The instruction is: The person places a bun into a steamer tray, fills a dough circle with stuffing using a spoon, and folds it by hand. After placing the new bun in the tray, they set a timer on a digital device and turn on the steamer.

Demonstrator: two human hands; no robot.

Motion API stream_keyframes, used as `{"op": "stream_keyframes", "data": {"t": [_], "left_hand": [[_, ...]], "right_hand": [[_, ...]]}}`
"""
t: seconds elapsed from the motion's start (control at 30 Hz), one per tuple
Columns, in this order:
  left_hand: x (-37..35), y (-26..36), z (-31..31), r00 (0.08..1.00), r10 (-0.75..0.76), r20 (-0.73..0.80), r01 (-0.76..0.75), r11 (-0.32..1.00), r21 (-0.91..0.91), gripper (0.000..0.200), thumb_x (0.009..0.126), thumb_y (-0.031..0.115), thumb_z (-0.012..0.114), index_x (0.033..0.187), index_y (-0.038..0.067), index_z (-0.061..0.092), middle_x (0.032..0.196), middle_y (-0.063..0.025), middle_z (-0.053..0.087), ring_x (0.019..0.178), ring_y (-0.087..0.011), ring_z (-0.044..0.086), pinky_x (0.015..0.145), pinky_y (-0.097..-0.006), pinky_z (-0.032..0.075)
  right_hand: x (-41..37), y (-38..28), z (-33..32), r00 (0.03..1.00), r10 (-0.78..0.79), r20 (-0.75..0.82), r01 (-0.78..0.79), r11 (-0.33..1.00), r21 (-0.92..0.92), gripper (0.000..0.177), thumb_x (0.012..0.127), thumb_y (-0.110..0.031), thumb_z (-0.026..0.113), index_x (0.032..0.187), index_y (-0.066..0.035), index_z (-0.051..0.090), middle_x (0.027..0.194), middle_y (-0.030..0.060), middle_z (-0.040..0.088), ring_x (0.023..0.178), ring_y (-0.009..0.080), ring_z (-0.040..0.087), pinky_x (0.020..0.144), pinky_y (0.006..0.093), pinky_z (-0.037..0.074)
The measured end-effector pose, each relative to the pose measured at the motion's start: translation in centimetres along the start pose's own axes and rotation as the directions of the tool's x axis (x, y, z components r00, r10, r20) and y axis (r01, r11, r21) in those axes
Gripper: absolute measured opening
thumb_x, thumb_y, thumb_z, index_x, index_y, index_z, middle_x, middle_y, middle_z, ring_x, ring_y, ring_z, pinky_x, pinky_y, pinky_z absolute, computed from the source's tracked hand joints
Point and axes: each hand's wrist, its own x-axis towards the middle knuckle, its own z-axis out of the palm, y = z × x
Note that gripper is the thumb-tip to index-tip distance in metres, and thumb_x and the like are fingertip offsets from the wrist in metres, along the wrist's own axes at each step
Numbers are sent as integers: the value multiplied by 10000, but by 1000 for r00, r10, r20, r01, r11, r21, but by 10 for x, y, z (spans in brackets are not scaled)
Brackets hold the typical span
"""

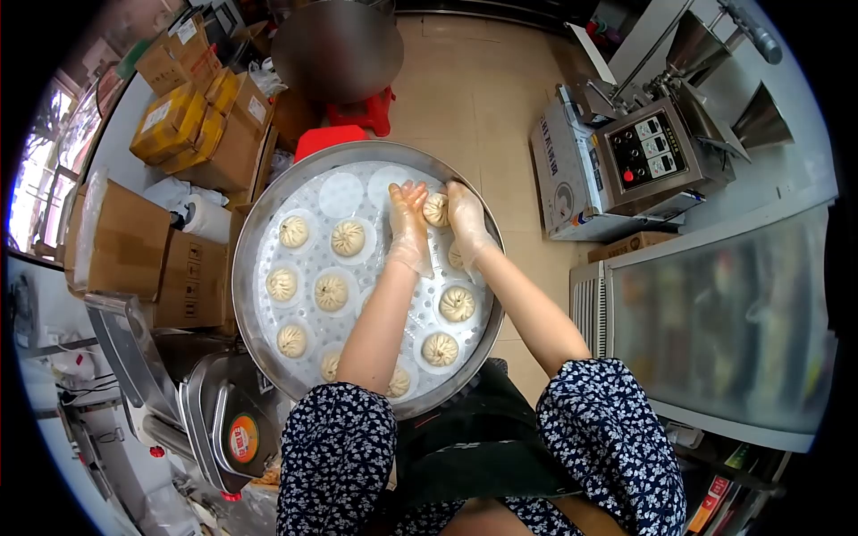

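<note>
A round steamer tray with a metal rim holds several pleated steamed buns, such as one bun on a white paper round. Toward the tray's far right, a pleated bun sits between my two hands, both in clear plastic gloves. My right hand curves around the bun's right side, with its fingers bent against it. On the other side, my left hand is open, fingers stretched out and close to the bun. My left forearm hides part of the middle buns, and my right wrist partly covers another bun.
Red stools stand beyond the tray, beside a large round metal vessel. Cardboard boxes are stacked at left, above a metal machine. At right are a control-panel machine and a glass-topped freezer.
</note>
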Motion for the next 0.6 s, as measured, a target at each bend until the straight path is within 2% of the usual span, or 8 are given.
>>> {"op": "stream_keyframes", "data": {"t": [0.07,0.13,0.23,0.3,0.43,0.5,0.57,0.6], "left_hand": [[-5,9,-4,998,39,44,-43,994,97,751,1019,561,263,1475,-35,253,1458,-253,401,1365,-323,376,1176,-425,218],[-6,10,-9,995,68,75,-79,985,155,758,1014,575,273,1477,-26,261,1470,-240,395,1370,-307,378,1181,-413,209],[5,5,-17,996,-58,69,50,992,114,769,1009,590,278,1475,-22,272,1464,-217,412,1363,-287,390,1182,-399,209],[6,16,-20,998,19,53,-27,985,168,788,997,611,303,1478,-13,277,1453,-208,423,1353,-270,400,1176,-394,218],[7,57,-4,966,254,-48,-232,934,271,794,984,629,339,1461,-5,312,1413,-182,451,1282,-252,455,1140,-400,287],[6,78,33,902,414,-121,-387,900,200,788,967,638,384,1436,5,350,1318,-142,504,1188,-240,507,1104,-419,338],[-21,101,119,889,451,82,-445,891,-90,722,966,564,467,1433,29,343,1260,-150,539,1175,-269,518,1048,-431,412],[-43,105,171,873,452,182,-421,888,-185,757,947,617,448,1433,44,352,1199,-128,535,1119,-242,527,1012,-422,442]], "right_hand": [[-33,-27,-11,991,-130,-10,128,984,-121,410,1016,-275,442,1252,30,579,1196,139,658,1155,221,579,1025,343,412],[-65,-67,-36,988,-113,107,112,994,20,411,1014,-261,461,1298,22,550,1250,133,636,1209,210,548,1058,328,380],[-79,-93,-94,957,-157,245,121,980,156,413,1011,-223,491,1350,13,506,1249,108,641,1220,190,541,1083,319,356],[-88,-120,-140,964,-162,209,152,986,62,407,1015,-203,491,1358,17,492,1229,118,644,1213,187,546,1068,330,382],[-42,-92,-245,975,-178,135,165,981,101,441,993,-116,527,1414,-17,439,1235,135,611,1169,193,566,1031,339,435],[-13,-71,-293,975,-170,146,161,984,73,490,985,-126,556,1441,-30,406,1216,95,587,1100,171,575,1017,319,443],[9,-59,-331,975,-140,175,123,987,108,503,981,-128,561,1445,-31,392,1181,76,580,1083,164,570,1005,309,451],[19,-58,-343,975,-109,192,80,985,154,518,968,-98,569,1444,-24,380,1152,72,576,1083,162,566,1001,311,452]]}}
